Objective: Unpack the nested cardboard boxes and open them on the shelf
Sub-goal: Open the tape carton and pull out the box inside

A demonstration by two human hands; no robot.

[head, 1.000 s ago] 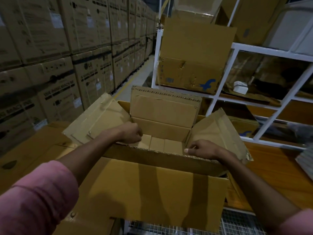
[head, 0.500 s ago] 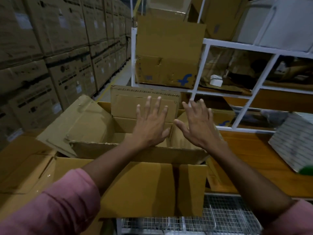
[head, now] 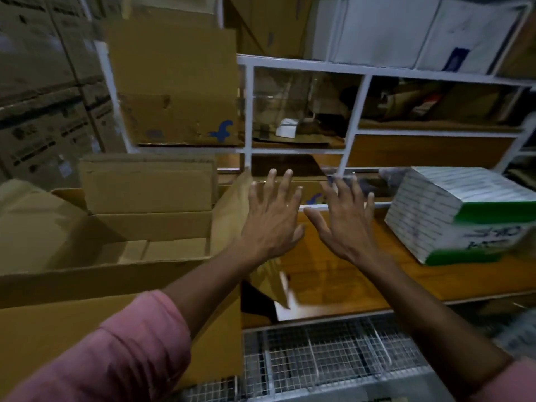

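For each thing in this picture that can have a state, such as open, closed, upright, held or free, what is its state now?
Big box: open, flaps spread, flat cardboard inside.
Box with blue logo: on the rack, top flap raised.
White and green box: closed, tilted, on the wooden shelf.
Left hand: open, fingers spread, empty.
Right hand: open, fingers spread, empty.
Small white object: resting in a rack compartment.

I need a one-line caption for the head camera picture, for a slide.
Both hands, left and right, spread open and empty beside the open cardboard box at the white shelf.
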